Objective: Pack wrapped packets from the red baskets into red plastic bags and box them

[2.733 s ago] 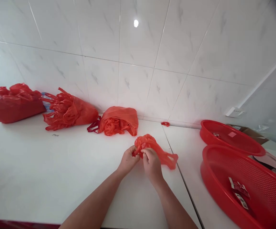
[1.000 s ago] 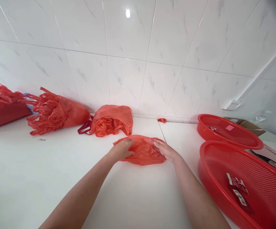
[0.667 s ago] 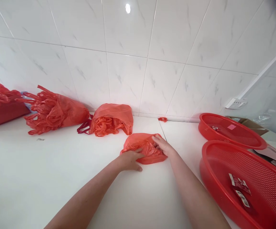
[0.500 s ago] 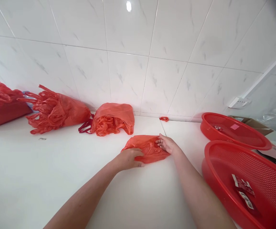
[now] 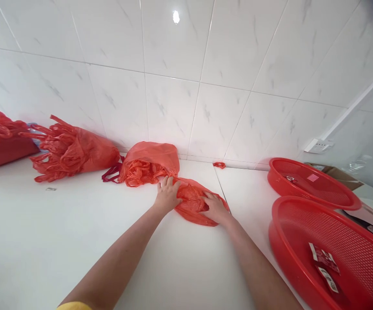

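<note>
A crumpled red plastic bag [image 5: 191,200] lies on the white table between my hands, slanting down to the right. My left hand [image 5: 167,196] rests at the bag's left end with its fingers spread. On the right part of the bag sits my right hand [image 5: 216,207], fingers apart and palm down; its thumb is partly hidden in the folds. Just beyond my left fingertips stands a fuller red bag [image 5: 155,153], its mouth facing me and more crumpled red plastic bags [image 5: 141,172] showing inside.
To the left lie a stuffed bundle of red bags [image 5: 89,148] and a dark red bag [image 5: 5,148]. Two red plastic baskets [image 5: 278,241] at right hold small packets [image 5: 324,258]. A red scrap [image 5: 219,165] lies near the tiled wall. A socket [image 5: 318,146] is mounted at right.
The bag between my hands has turned from nearly level to slanting. My left hand has moved up and away from me; the right has slid down slightly onto the bag.
</note>
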`<state>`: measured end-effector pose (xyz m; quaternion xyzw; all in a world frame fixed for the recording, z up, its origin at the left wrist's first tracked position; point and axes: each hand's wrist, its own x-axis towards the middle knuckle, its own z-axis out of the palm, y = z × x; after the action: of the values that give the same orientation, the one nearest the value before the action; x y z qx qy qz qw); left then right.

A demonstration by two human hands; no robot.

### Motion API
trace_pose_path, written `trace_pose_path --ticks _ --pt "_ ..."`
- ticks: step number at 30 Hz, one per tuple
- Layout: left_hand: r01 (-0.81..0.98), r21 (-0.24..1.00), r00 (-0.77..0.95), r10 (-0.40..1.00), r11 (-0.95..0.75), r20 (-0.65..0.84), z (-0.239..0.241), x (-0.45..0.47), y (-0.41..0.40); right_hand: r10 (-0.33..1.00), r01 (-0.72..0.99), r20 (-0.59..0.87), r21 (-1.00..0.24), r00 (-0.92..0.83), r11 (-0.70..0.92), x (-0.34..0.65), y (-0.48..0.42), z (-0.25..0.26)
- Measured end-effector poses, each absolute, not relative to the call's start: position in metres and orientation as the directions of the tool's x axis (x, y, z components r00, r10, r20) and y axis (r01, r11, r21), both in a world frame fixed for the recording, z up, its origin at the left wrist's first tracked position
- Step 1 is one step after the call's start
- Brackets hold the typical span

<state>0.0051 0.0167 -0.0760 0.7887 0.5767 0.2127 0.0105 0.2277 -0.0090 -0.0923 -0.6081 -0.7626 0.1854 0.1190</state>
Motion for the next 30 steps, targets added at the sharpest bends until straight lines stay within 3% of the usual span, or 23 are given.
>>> trace_pose_path --ticks 3,5,7,11,15,17,20,24,27,30 --pt "0.866 0.413 0.192 0.950 -0.282 0.247 -0.076 0.004 0.024 0.973 0.789 0.008 -0.583 -0.230 0.192 0.236 -0.003 -0.093" --pt "0.852 0.446 0.185 0.956 -0.272 0.229 -0.075 0.004 0.026 0.987 0.698 0.095 -0.698 -0.132 0.160 0.236 -0.001 -0.087" --pt "0.840 0.466 0.180 0.954 -0.277 0.241 -0.073 0.005 0.025 0.970 0.655 0.244 -0.734 0.009 0.178 0.231 -0.003 -0.078" --pt "0.793 0.528 0.119 0.928 -0.303 0.353 -0.072 0.008 0.019 0.812 0.732 0.582 -0.572 0.043 0.371 0.215 -0.033 -0.048" --pt "0.774 0.481 0.104 0.832 -0.412 0.545 -0.082 0.005 0.010 0.682 0.828 0.730 -0.364 -0.031 0.427 0.215 -0.102 -0.016" --pt "0.774 0.398 0.139 0.746 -0.492 0.652 -0.090 0.002 0.004 0.665 0.881 0.747 -0.329 0.023 0.339 0.230 -0.141 -0.007" --pt "0.755 0.245 0.257 0.618 -0.609 0.744 -0.102 0.000 -0.002 0.662 0.951 0.728 -0.300 0.180 0.072 0.271 -0.194 -0.007" --pt "0.705 0.124 0.454 0.578 -0.699 0.678 -0.110 0.009 -0.001 0.800 0.947 0.508 -0.162 0.320 -0.276 0.329 -0.246 -0.031" --pt "0.708 0.094 0.518 0.606 -0.700 0.604 -0.113 0.020 0.007 0.891 0.953 0.341 -0.068 0.300 -0.294 0.344 -0.270 -0.053" --pt "0.730 0.090 0.485 0.606 -0.678 0.631 -0.115 0.026 0.011 0.909 0.961 0.323 0.003 0.262 -0.278 0.335 -0.282 -0.068"
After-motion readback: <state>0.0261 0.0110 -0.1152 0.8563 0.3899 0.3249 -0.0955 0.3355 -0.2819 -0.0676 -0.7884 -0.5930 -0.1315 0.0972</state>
